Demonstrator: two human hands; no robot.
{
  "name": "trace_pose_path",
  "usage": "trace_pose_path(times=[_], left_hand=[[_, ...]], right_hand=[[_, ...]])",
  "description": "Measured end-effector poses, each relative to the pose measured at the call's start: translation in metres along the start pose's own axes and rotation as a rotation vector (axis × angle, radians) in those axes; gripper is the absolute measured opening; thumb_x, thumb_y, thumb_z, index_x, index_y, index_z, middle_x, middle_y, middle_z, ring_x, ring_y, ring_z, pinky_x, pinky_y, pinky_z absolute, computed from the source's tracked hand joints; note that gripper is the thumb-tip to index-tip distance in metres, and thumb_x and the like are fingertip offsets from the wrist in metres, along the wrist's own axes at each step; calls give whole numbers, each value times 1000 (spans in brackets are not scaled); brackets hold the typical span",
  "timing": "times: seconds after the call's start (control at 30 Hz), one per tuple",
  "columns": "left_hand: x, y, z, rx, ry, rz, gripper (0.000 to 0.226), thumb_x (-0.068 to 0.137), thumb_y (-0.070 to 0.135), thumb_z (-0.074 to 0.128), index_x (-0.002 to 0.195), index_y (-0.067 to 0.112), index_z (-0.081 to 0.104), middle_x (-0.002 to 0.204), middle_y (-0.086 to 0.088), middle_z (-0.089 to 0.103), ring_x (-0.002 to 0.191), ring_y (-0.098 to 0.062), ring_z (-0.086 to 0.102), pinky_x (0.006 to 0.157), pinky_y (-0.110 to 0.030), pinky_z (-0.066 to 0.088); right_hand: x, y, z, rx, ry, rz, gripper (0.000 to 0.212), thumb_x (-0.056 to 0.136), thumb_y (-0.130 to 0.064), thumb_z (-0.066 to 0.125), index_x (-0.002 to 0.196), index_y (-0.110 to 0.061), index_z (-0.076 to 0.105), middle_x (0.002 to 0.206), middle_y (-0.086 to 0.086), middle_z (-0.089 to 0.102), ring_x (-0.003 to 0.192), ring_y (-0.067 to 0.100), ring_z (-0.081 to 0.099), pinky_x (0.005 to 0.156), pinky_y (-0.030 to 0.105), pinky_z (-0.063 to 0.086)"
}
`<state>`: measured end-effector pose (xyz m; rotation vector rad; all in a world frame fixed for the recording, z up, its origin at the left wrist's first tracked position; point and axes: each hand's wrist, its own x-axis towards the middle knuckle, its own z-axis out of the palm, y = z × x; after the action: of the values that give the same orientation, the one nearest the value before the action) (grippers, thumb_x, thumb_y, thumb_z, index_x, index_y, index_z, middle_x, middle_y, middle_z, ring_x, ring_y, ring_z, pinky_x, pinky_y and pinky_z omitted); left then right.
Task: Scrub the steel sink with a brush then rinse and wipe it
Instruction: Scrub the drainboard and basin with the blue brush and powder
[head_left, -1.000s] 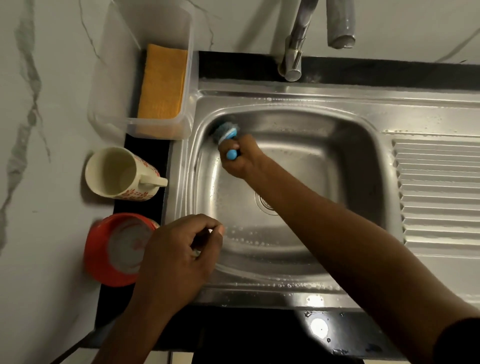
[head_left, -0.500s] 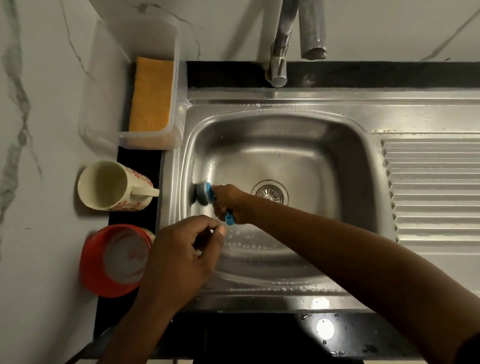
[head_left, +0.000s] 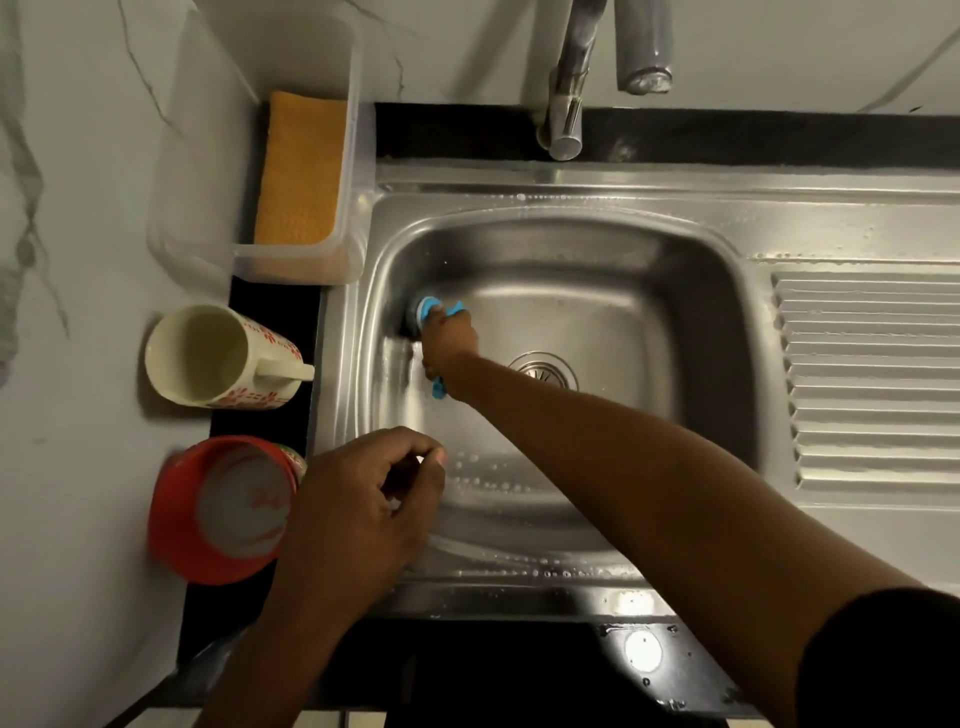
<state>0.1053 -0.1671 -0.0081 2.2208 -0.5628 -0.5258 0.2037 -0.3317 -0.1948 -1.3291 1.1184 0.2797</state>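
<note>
The steel sink (head_left: 613, 291) fills the middle of the view, its basin wet and beaded with drops. My right hand (head_left: 449, 343) reaches into the basin and grips a blue brush (head_left: 428, 310), whose round head presses against the left wall. The handle's blue end pokes out below my palm. My left hand (head_left: 358, 514) hovers over the sink's front left corner with fingers loosely curled and thumb near the fingertips; I cannot see anything in it. An orange cloth (head_left: 301, 169) lies in a clear plastic tub (head_left: 291, 265) at the back left.
A cream mug (head_left: 218, 358) with red print lies on its side left of the sink. A red tub (head_left: 228, 512) of white paste stands in front of it. The tap (head_left: 571, 78) rises behind the basin, its spout dry. The ribbed drainboard (head_left: 872, 379) lies right.
My right hand has swept the brush along the left wall: from the back corner down toward the front, then back up to the wall's middle. My left hand has stayed put.
</note>
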Motion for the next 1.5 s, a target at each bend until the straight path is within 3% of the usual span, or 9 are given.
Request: trace_pose_path(times=[0.07, 0.2, 0.43, 0.53, 0.63, 0.9, 1.07, 1.3, 1.5], left_hand=[[-2, 4, 1, -4, -17, 10, 12, 96, 23, 71, 86, 29, 75, 75, 18, 70, 74, -5, 70, 63, -11, 48], [-2, 5, 2, 5, -28, 20, 13, 96, 22, 72, 85, 29, 74, 74, 18, 69, 73, -6, 70, 62, -9, 47], [4, -1, 10, -2, -75, 18, 12, 96, 24, 71, 86, 29, 76, 77, 18, 70, 77, -7, 71, 65, -14, 52], [6, -6, 12, -6, -79, 35, 13, 97, 24, 70, 86, 29, 75, 77, 17, 70, 77, -9, 71, 65, -24, 56], [7, -9, 16, -13, -69, 43, 13, 97, 23, 71, 86, 29, 75, 76, 16, 70, 76, -10, 71, 65, -31, 58], [2, -9, 19, -3, -38, 5, 13, 95, 21, 72, 85, 29, 75, 75, 18, 70, 75, -7, 71, 65, -15, 52], [-4, -7, 15, -15, -34, 20, 13, 96, 21, 72, 85, 29, 75, 75, 17, 70, 74, -7, 71, 63, -21, 54], [-6, -14, 15, -40, -8, 8, 13, 96, 23, 71, 85, 28, 75, 74, 15, 70, 73, -9, 71, 64, -24, 56], [-1, -12, 17, -47, 27, -11, 14, 95, 18, 73, 84, 27, 76, 73, 16, 70, 72, -8, 71, 63, -15, 51]], right_hand=[[-1, 10, -12, -337, 41, -257, 39, 109, -34, 42, 141, -10, 40, 120, 16, 66, 97, 33, 67, 78, 41, 53], [9, 11, -47, -1092, 69, -746, 58, 103, -21, 51, 153, -18, 23, 118, 20, 69, 87, 38, 70, 66, 40, 45], [13, 2, -169, -1370, 170, -635, 60, 108, -35, 43, 162, -23, 20, 131, 25, 62, 101, 46, 67, 78, 46, 52], [7, 36, -221, -1335, 364, -375, 60, 109, -33, 39, 162, -20, 14, 143, 24, 55, 114, 44, 64, 96, 47, 49], [16, 47, -201, -1063, 439, -398, 56, 106, -28, 42, 157, -21, 20, 125, 23, 66, 105, 43, 66, 87, 47, 49], [23, 19, -43, -992, 133, -603, 57, 104, -21, 44, 158, -16, 24, 117, 21, 69, 95, 41, 68, 75, 41, 46], [35, 25, -137, -1087, 256, -517, 63, 101, -30, 54, 157, -22, 25, 118, 22, 69, 104, 43, 68, 78, 41, 47], [29, 52, -160, -568, 530, -253, 63, 104, -37, 46, 161, -27, 19, 126, 18, 66, 114, 41, 64, 96, 49, 51], [28, 25, -47, -677, 220, -479, 60, 104, -28, 48, 158, -25, 20, 118, 15, 70, 100, 36, 68, 78, 39, 49]])
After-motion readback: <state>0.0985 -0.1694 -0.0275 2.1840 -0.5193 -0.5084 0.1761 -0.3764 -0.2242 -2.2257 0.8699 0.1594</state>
